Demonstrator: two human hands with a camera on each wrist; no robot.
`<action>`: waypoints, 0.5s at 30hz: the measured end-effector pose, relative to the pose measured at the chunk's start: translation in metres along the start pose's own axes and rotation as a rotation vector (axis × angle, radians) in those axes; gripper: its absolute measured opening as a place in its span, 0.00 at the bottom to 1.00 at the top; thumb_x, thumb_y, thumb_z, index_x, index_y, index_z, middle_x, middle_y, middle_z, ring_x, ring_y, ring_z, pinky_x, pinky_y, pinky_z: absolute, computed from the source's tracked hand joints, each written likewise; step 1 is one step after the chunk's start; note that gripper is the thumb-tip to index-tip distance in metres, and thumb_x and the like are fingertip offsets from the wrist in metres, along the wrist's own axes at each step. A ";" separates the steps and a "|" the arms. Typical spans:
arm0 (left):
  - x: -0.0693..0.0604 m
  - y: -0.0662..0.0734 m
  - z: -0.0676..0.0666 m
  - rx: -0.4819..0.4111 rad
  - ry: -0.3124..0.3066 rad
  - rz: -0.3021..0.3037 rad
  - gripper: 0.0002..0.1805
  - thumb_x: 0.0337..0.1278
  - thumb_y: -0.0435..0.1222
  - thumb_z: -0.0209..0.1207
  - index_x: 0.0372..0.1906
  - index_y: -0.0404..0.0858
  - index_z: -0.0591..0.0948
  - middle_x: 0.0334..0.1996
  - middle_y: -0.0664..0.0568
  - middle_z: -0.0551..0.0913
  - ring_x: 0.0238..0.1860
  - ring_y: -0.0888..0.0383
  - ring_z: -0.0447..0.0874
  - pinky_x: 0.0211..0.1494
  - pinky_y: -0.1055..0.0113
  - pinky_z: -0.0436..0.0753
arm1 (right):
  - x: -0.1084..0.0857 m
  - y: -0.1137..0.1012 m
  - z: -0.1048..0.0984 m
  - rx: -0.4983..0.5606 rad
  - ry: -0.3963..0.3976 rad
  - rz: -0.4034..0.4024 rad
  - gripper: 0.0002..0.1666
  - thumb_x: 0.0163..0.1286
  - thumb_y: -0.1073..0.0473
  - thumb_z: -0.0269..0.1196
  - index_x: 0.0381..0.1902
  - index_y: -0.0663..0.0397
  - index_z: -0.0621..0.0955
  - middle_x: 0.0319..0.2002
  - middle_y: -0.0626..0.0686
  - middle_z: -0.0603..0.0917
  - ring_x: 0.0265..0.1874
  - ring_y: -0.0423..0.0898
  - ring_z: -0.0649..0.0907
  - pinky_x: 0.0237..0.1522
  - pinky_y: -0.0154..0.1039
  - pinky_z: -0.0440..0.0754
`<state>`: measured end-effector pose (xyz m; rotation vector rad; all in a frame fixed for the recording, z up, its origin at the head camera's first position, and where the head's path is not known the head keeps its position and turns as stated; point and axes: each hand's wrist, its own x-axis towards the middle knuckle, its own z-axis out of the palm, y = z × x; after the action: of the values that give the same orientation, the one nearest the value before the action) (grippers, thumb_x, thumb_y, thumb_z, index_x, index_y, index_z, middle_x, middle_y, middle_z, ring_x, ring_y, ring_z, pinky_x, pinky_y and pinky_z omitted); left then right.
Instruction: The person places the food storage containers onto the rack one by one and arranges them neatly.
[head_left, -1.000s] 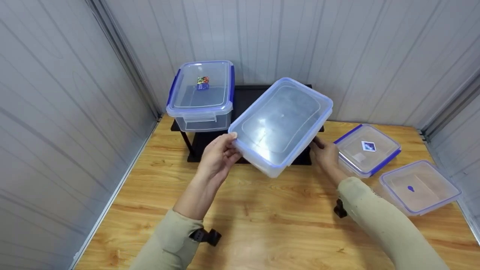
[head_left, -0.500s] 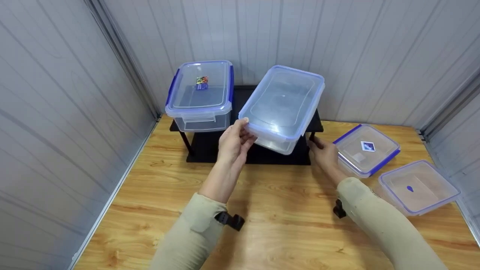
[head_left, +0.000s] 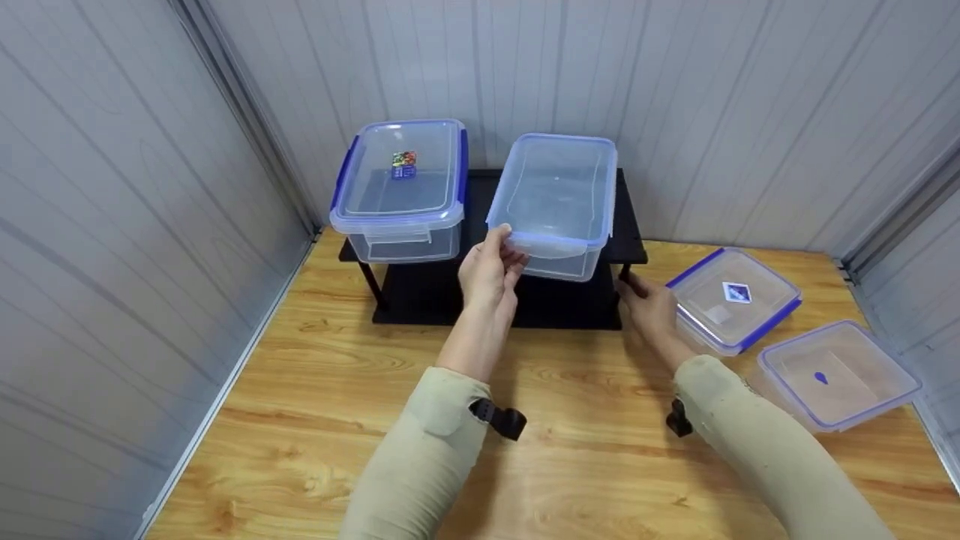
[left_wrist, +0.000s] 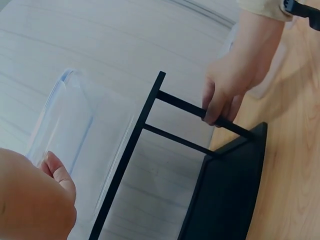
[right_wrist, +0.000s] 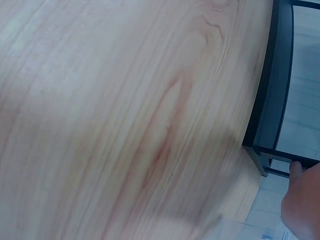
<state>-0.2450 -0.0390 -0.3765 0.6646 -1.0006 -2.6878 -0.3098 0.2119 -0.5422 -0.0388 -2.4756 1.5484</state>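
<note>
My left hand grips the near left corner of a clear storage box with a pale blue rim, thumb on top of the lid. That box is at the right half of the upper tier of a black two-tier rack; whether its base fully rests there cannot be told. Beside it on the same tier stands a clear box with dark blue side clips and a colourful label. My right hand holds the rack's front right post, fingers curled round it, as the left wrist view shows.
On the wooden table at the right lie a clear box with blue clips and a square label and another clear box with a blue rim. Grey panel walls enclose the table at the back and both sides.
The left hand has carried the pale-rimmed box back and leftward, turning it from a slant to nearly straight over the rack's upper tier. The right hand has stayed at the post.
</note>
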 end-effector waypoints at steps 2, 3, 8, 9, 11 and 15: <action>0.001 -0.003 0.004 -0.015 0.022 0.010 0.13 0.64 0.29 0.68 0.26 0.36 0.76 0.24 0.49 0.78 0.26 0.57 0.78 0.37 0.66 0.86 | 0.000 0.000 0.000 -0.004 -0.004 -0.006 0.21 0.80 0.58 0.66 0.65 0.62 0.83 0.61 0.62 0.84 0.65 0.60 0.82 0.71 0.50 0.76; 0.002 -0.005 0.006 -0.024 0.034 0.017 0.13 0.64 0.29 0.68 0.26 0.36 0.76 0.24 0.49 0.78 0.26 0.57 0.78 0.36 0.66 0.86 | 0.000 0.000 -0.001 -0.006 -0.007 -0.008 0.21 0.80 0.58 0.66 0.65 0.62 0.83 0.61 0.62 0.84 0.66 0.60 0.82 0.71 0.51 0.76; 0.005 -0.012 0.016 -0.059 0.087 0.056 0.14 0.64 0.28 0.69 0.26 0.36 0.76 0.24 0.49 0.79 0.26 0.57 0.78 0.34 0.67 0.86 | -0.001 -0.001 -0.002 -0.005 -0.013 0.002 0.21 0.81 0.59 0.65 0.66 0.62 0.82 0.62 0.62 0.84 0.66 0.60 0.82 0.71 0.50 0.77; 0.005 -0.014 0.018 -0.062 0.097 0.061 0.14 0.64 0.28 0.69 0.26 0.36 0.76 0.23 0.49 0.79 0.26 0.57 0.79 0.34 0.67 0.86 | -0.001 -0.002 -0.002 -0.003 -0.014 0.009 0.21 0.81 0.59 0.65 0.66 0.62 0.82 0.62 0.62 0.83 0.66 0.59 0.82 0.71 0.50 0.77; 0.005 -0.016 0.021 -0.064 0.110 0.070 0.14 0.63 0.28 0.69 0.25 0.36 0.76 0.24 0.49 0.79 0.26 0.57 0.79 0.34 0.67 0.87 | -0.001 -0.003 -0.002 -0.002 -0.019 0.023 0.22 0.81 0.59 0.64 0.67 0.61 0.81 0.63 0.62 0.83 0.67 0.59 0.81 0.71 0.50 0.77; 0.006 -0.020 0.026 -0.060 0.118 0.075 0.15 0.63 0.28 0.70 0.25 0.36 0.76 0.25 0.48 0.80 0.27 0.56 0.80 0.35 0.67 0.88 | -0.001 -0.005 -0.002 0.002 -0.035 0.045 0.22 0.82 0.58 0.64 0.68 0.62 0.80 0.64 0.63 0.82 0.68 0.59 0.80 0.71 0.50 0.77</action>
<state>-0.2629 -0.0111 -0.3743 0.7489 -0.8936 -2.5695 -0.3076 0.2110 -0.5375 -0.0684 -2.5164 1.5832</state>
